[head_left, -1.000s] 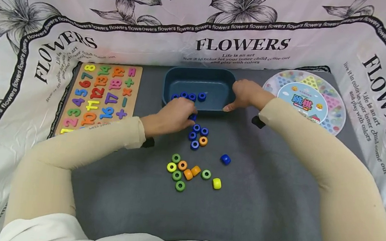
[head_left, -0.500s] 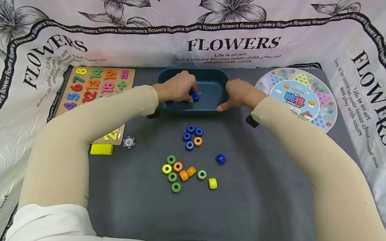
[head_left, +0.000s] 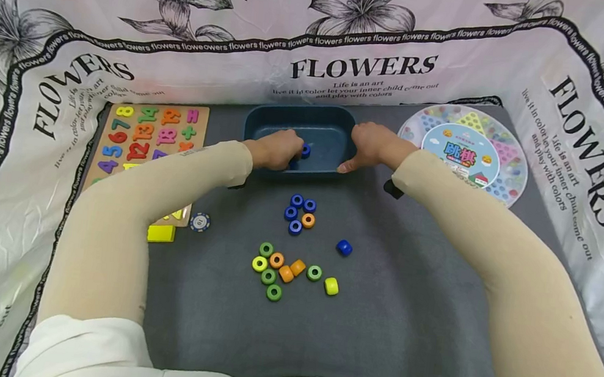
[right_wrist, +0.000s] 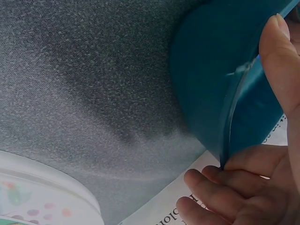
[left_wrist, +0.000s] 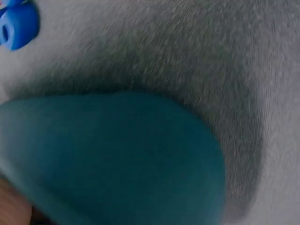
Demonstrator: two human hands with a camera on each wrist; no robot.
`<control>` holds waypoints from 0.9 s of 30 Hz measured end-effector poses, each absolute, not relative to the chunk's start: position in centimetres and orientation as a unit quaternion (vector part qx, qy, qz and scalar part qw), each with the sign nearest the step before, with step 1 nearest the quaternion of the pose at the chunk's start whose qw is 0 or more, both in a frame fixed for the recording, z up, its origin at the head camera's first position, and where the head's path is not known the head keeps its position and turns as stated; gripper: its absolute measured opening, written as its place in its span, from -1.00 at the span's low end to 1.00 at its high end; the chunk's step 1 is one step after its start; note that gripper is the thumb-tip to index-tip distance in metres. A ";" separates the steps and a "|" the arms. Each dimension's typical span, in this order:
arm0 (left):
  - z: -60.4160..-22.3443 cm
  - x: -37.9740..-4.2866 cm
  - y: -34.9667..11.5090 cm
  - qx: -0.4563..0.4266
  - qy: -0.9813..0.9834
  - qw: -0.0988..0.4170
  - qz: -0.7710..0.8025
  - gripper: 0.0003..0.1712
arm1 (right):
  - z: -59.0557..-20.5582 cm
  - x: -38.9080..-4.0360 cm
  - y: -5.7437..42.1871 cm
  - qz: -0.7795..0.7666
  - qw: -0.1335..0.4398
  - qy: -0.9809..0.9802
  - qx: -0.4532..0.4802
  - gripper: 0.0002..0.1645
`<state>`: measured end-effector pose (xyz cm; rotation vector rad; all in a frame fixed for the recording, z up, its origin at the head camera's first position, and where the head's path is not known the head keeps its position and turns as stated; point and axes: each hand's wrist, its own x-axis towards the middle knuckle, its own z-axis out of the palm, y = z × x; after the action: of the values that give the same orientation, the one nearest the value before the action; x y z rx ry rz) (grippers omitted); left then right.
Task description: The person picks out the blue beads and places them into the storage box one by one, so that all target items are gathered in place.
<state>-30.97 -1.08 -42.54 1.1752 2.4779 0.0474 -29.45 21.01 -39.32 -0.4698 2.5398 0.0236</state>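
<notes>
A dark teal box stands at the back of the table. My left hand reaches over its front rim, fingers curled down at a blue bead inside. Another blue bead lies just beyond the fingertips; the hand hides the box's left part. In the left wrist view, the box's outer wall covers most of the hand. My right hand grips the box's right end, thumb on the front rim and fingers at the back corner.
Before the box lie several blue beads with an orange one, then green, orange and yellow beads. A single blue bead sits to their right. A number board, poker chip and yellow block are left; a round game box is right.
My left hand has moved from before the front wall into the box with a blue bead, then lowered towards the front. The right hand keeps its grip; the view has shifted slightly.
</notes>
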 end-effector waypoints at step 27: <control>-44.2 -21.7 -5.0 0.412 0.901 0.128 0.048 -0.53 | -39.6 -29.7 21.2 -0.016 0.267 0.948 -0.175 0.33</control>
<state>-21.71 -5.02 -44.22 1.1980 2.6212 0.1408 -29.70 21.17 -39.65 -0.4719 2.5580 -0.0426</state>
